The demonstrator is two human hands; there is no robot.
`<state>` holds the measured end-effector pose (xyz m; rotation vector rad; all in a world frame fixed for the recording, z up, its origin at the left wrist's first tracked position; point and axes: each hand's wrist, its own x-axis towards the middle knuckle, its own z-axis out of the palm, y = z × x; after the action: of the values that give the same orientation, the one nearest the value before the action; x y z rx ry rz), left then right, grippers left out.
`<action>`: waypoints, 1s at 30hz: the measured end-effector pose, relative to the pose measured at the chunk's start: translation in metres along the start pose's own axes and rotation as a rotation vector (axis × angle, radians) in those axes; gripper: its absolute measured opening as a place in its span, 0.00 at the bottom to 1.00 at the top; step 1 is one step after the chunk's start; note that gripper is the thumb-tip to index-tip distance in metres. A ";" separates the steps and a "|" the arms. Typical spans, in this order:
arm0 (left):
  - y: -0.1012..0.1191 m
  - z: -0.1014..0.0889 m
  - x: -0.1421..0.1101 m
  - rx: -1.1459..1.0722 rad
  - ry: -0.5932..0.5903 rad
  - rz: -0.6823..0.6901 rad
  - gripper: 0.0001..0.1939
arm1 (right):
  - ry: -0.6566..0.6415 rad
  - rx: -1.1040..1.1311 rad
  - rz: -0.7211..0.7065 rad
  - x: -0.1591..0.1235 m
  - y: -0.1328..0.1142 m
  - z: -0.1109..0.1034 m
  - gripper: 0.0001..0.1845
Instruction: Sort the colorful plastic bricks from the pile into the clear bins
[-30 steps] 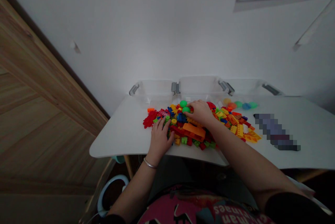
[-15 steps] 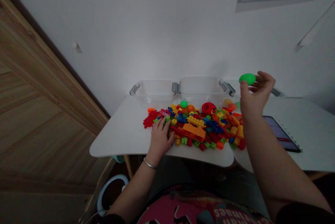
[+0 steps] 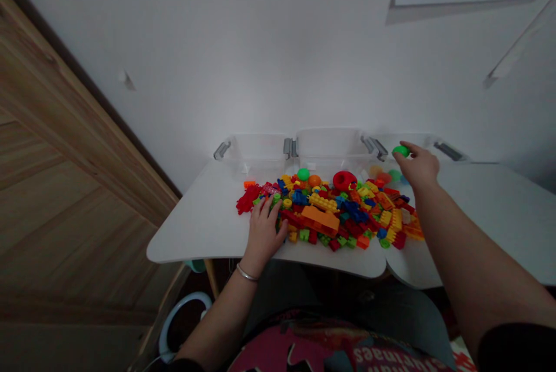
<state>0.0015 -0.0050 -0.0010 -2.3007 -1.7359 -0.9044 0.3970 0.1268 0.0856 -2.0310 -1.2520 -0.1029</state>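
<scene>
My right hand pinches a green ball between thumb and fingers, over the clear bin at the right. My left hand lies with fingers spread on the left front part of a heap of plastic building blocks, holding nothing that I can see. Near its fingertips are small green and yellow pieces and a red piece. In the heap, a second green ball, an orange ball, a red ring-like piece and a large orange block stand out.
Three clear plastic bins with grey latches stand along the wall: a left bin, a middle bin and a right bin. Several coloured balls show through the right one. The white table has a curved front edge.
My right hand has come down with the green ball, closer to the right bin. My left hand stays on the heap. The tablet at the right no longer shows.
</scene>
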 end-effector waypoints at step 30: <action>-0.002 0.002 0.000 -0.008 0.011 -0.001 0.24 | 0.314 0.272 -0.355 -0.027 -0.039 -0.013 0.24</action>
<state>0.0007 -0.0037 -0.0027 -2.2952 -1.7327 -0.9237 0.3558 0.1079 0.1047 -1.4813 -1.3290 -0.3827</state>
